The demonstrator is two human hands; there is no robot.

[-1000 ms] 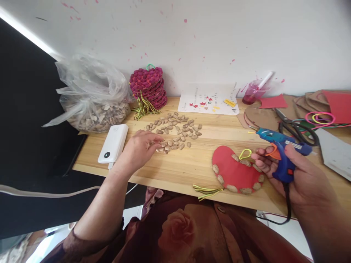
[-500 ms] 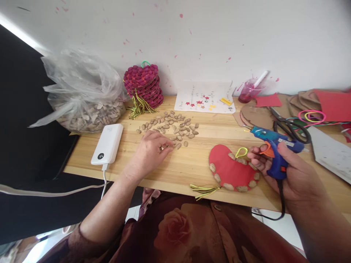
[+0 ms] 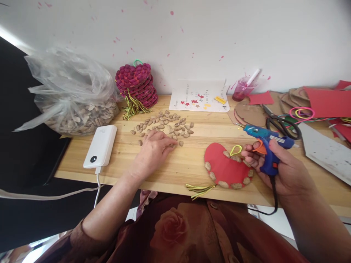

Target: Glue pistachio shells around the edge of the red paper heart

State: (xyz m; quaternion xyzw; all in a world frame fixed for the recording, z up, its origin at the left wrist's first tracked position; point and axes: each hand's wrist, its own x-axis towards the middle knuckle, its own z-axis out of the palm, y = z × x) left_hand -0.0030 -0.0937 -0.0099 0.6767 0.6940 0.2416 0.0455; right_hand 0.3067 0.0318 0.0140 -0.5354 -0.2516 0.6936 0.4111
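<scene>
In my right hand (image 3: 285, 168) is a blue hot glue gun (image 3: 270, 155), with a finger near its orange trigger and its nozzle pointing left. Below it on the table lies a red heart-shaped piece (image 3: 226, 168) with beige nut shells along part of its edge, a yellow loop on top and a yellow-green tassel (image 3: 200, 190). My left hand (image 3: 155, 149) is lowered to the table at the near side of the scattered nut shells (image 3: 177, 128). Its fingers are bent and closed at the tips around a nut shell, mostly hidden by them.
A plastic bag of shells (image 3: 82, 113) and a white power bank (image 3: 100, 146) with a cable are at left. Stacked purple shell-covered hearts (image 3: 135, 86), a paper sheet (image 3: 189, 89) and a stained cup (image 3: 242, 89) stand along the wall. Scissors (image 3: 282, 122) and cardboard (image 3: 251, 113) lie at right.
The view has shifted so that most things sit slightly further left. My left hand's fingertips have come down among the near shells. My right hand still holds the glue gun.
</scene>
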